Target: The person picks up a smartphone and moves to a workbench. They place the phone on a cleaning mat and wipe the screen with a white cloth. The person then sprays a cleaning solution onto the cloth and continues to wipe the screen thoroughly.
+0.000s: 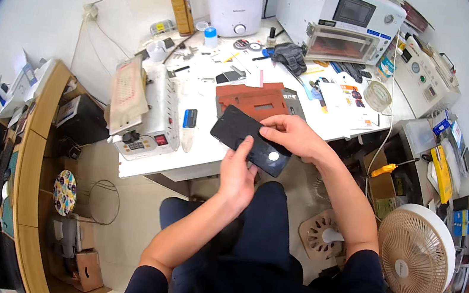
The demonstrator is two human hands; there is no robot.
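Left hand (237, 172), half-curled, grips black phone (235, 127).

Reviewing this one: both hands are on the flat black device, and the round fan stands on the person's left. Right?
Not quite: the round fan stands on the person's right, as the head view shows. The left hand and right hand are on the flat black device.
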